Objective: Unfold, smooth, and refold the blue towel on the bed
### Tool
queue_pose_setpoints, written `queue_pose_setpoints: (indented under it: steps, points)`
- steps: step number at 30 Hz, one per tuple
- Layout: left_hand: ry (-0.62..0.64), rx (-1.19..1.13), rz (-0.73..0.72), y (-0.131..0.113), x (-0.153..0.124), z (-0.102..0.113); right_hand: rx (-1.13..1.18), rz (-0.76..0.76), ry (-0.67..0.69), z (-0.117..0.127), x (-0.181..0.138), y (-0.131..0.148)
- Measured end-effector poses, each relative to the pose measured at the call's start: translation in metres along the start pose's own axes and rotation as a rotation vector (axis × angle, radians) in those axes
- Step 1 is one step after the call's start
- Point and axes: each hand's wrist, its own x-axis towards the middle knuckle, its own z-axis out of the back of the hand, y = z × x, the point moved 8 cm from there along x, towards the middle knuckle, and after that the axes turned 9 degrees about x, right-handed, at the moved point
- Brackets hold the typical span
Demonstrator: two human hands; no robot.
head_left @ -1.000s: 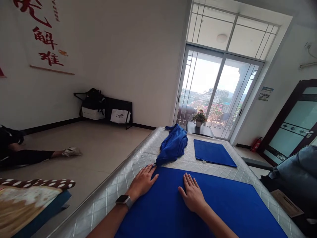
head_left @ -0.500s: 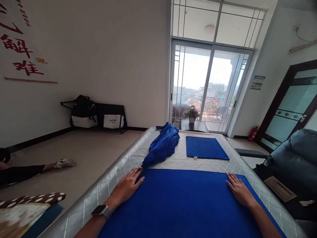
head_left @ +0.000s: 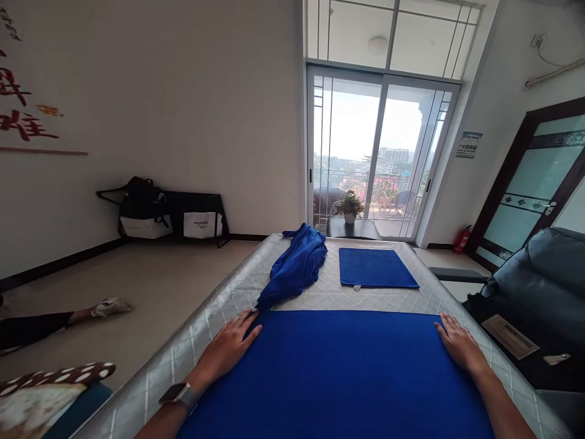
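Note:
A large blue cloth [head_left: 342, 372] lies spread flat over the near part of a pale quilted mattress [head_left: 256, 268]. My left hand [head_left: 231, 341] rests flat at the cloth's far left corner, fingers stretched out, with a watch on that wrist. On the far right corner lies my right hand [head_left: 459, 342], palm down and fingers extended. Just beyond the left hand is a crumpled heap of blue cloth [head_left: 299, 262]. To its right sits a neatly folded blue cloth [head_left: 377, 267] with a small white tag at its near edge.
Behind the mattress stand a dark chair and a potted plant [head_left: 350, 206] before glass sliding doors. A black armchair [head_left: 539, 292] is at the right. Another person's leg [head_left: 59, 320] shows at the left, above a spotted blanket [head_left: 55, 390]. Bags [head_left: 146, 207] sit by the wall.
My right hand has slid right to the cloth's far right corner. The left hand keeps its place on the cloth. The view has shifted slightly to the right.

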Motion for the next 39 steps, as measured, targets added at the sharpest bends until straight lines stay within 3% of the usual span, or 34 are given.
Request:
queue_pose_setpoints:
  steps: [3,6,10,18,21,24,27,30,34,39]
  points:
    - [-0.037,-0.022,-0.001,0.001,0.000,0.001,-0.015,0.047,-0.050,0.006,-0.002,0.013]
    - [-0.083,-0.039,-0.014,0.003,0.000,0.002,-0.002,0.174,-0.109,0.011,-0.011,0.055]
    - [-0.107,-0.036,-0.032,0.002,-0.001,0.002,0.094,0.400,-0.100,0.012,-0.042,0.153]
    - [-0.106,0.018,-0.005,-0.003,-0.005,0.009,0.303,0.816,0.137,-0.004,-0.128,0.379]
    - [-0.110,0.026,0.007,-0.004,-0.004,0.009,0.339,0.885,0.222,-0.026,-0.143,0.444]
    - [-0.122,0.034,0.018,-0.003,-0.003,0.007,0.367,0.864,0.273,-0.047,-0.144,0.484]
    - [-0.135,0.039,0.004,-0.003,-0.003,0.007,0.367,0.816,0.299,-0.057,-0.137,0.493]
    - [-0.147,0.028,-0.011,-0.004,-0.005,0.009,0.348,0.800,0.312,-0.054,-0.129,0.473]
    - [-0.139,-0.006,-0.001,-0.003,-0.007,0.012,0.287,0.718,0.329,-0.044,-0.108,0.411]
    - [-0.116,-0.022,-0.002,-0.002,-0.006,0.011,0.216,0.556,0.321,-0.029,-0.073,0.303]
